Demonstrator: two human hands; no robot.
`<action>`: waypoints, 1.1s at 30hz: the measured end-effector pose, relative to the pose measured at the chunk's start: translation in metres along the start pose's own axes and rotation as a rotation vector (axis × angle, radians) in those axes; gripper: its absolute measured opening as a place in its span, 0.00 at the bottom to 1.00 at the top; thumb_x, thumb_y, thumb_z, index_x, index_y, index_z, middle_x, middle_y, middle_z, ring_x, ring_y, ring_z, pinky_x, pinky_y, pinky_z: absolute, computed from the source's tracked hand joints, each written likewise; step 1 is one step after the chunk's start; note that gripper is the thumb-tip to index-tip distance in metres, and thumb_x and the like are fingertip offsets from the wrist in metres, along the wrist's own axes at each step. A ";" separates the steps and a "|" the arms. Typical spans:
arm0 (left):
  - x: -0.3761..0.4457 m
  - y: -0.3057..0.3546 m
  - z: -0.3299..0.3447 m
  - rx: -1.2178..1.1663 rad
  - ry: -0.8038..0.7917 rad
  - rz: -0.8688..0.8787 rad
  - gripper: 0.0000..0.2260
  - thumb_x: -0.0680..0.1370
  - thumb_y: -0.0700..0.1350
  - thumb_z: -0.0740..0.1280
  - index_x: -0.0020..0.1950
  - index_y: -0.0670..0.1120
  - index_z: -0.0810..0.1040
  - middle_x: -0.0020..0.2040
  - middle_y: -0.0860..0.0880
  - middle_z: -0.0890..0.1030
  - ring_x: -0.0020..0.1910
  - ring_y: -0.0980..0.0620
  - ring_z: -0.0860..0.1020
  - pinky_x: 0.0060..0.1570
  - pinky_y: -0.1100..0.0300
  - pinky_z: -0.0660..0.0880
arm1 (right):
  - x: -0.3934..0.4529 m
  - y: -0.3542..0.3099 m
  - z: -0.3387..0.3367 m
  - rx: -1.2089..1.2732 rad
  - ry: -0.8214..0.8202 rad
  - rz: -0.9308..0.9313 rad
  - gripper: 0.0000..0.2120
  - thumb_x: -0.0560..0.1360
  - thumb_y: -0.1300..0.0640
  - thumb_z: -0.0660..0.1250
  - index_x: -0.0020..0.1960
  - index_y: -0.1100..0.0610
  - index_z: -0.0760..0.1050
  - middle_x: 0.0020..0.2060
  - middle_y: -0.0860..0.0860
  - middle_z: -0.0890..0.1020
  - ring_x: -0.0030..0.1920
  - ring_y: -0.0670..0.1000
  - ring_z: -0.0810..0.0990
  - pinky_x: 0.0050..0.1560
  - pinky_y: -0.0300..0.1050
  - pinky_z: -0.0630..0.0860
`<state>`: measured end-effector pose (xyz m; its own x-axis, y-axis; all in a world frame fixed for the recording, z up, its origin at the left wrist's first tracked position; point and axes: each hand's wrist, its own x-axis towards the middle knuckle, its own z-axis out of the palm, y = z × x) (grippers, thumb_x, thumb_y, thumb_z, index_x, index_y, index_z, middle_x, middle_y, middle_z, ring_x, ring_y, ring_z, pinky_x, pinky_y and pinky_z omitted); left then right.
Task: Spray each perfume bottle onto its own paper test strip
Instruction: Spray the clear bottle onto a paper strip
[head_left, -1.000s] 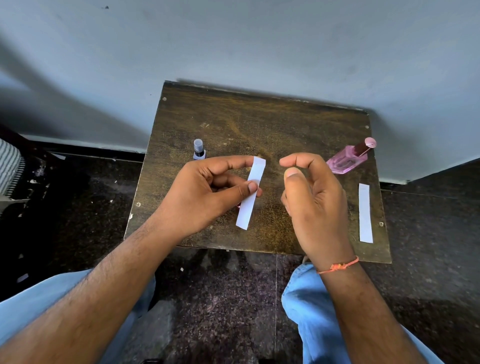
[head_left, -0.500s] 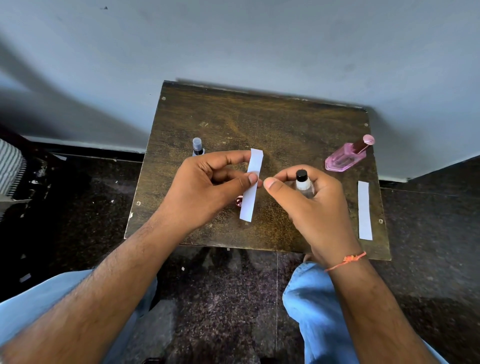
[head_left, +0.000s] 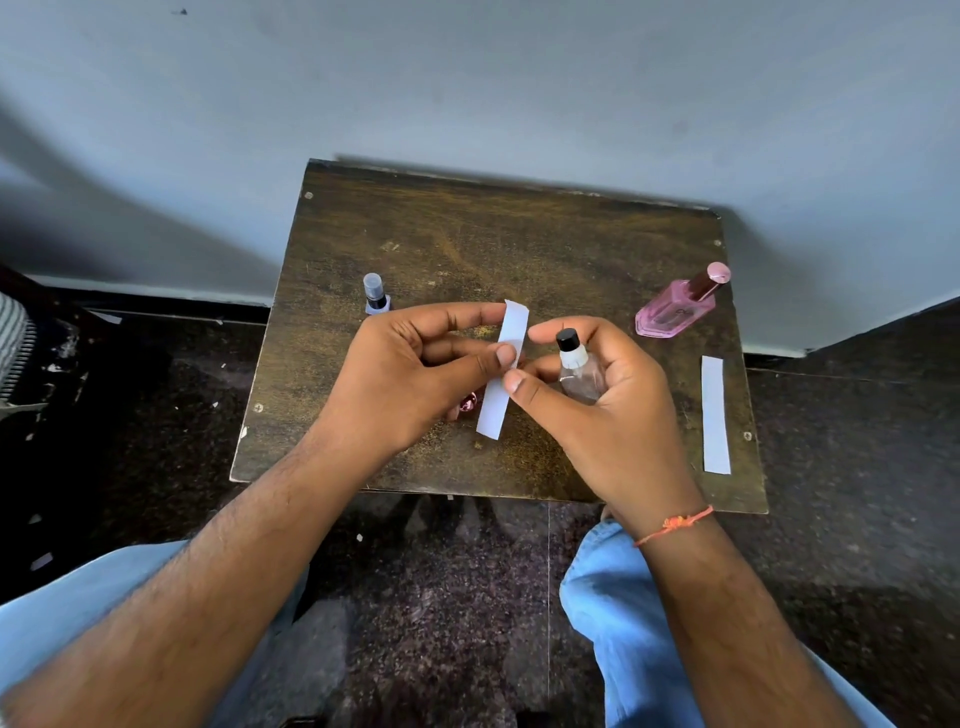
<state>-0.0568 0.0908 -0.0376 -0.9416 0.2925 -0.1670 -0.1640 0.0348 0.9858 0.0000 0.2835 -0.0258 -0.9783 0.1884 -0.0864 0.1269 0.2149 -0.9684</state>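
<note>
My left hand (head_left: 410, 374) pinches a white paper strip (head_left: 501, 374) upright over the middle of the small wooden table (head_left: 467, 234). My right hand (head_left: 608, 410) grips a small clear bottle (head_left: 577, 371) with a black nozzle, right beside the strip; its index fingertip and thumb touch the strip's edge. A small blue-capped bottle (head_left: 375, 295) stands behind my left hand. A pink perfume bottle (head_left: 680, 307) stands at the far right. A second paper strip (head_left: 715, 415) lies flat near the table's right edge. A small pink cap (head_left: 466, 402) peeks out under my left hand.
The table stands against a pale wall (head_left: 467, 93). Dark speckled floor (head_left: 441, 597) surrounds it. My knees in blue jeans (head_left: 608, 597) are just below the table's front edge.
My right hand has turned so the clear bottle shows in its grip, and it has moved left until its fingertips meet the strip. My left hand holds the strip nearly still.
</note>
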 end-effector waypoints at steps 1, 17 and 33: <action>0.000 0.000 -0.001 0.041 0.017 0.003 0.11 0.79 0.50 0.77 0.62 0.55 0.89 0.47 0.50 0.92 0.27 0.59 0.78 0.27 0.65 0.75 | 0.001 0.001 -0.001 -0.010 0.010 0.006 0.15 0.75 0.60 0.83 0.57 0.47 0.84 0.43 0.44 0.90 0.44 0.42 0.88 0.48 0.36 0.81; -0.013 0.000 -0.030 0.856 -0.107 -0.001 0.18 0.72 0.62 0.80 0.61 0.63 0.86 0.42 0.63 0.83 0.42 0.65 0.82 0.45 0.58 0.81 | 0.019 0.027 -0.002 -0.209 -0.026 0.212 0.12 0.74 0.54 0.83 0.56 0.47 0.87 0.43 0.41 0.90 0.44 0.41 0.86 0.56 0.46 0.83; -0.011 0.004 -0.038 0.865 -0.116 0.028 0.09 0.78 0.59 0.78 0.58 0.66 0.86 0.41 0.66 0.85 0.38 0.70 0.79 0.40 0.61 0.77 | 0.027 0.023 -0.003 -0.534 -0.103 0.149 0.10 0.77 0.51 0.80 0.56 0.52 0.88 0.37 0.44 0.85 0.37 0.43 0.79 0.39 0.40 0.70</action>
<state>-0.0581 0.0518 -0.0324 -0.8983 0.3978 -0.1866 0.1836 0.7256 0.6632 -0.0235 0.2963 -0.0498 -0.9509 0.1652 -0.2617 0.3043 0.6534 -0.6932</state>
